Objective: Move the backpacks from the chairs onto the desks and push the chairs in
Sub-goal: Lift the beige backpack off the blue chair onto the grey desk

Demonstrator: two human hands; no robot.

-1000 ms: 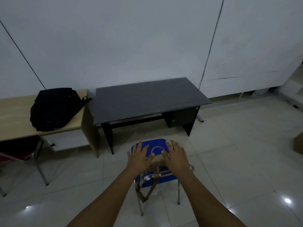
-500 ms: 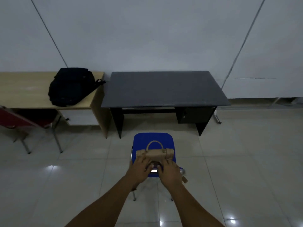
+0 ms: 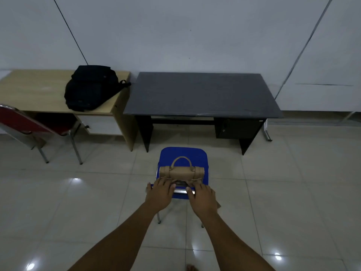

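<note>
Hands [image 3: 180, 195] on tan backpack [image 3: 181, 172] (blue chair [image 3: 183, 154])

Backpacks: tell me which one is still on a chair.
The tan backpack, on the blue chair by both hands. The black backpack already lies on the light wooden desk.

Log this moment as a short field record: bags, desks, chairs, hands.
tan bag: on the blue chair, upright, handle up
black backpack: lying on the wooden desk
dark desk: nothing on top
red chair: partly under the wooden desk
blue chair: standing clear of the dark desk
left hand: on the chair's backrest
right hand: on the chair's backrest
</note>
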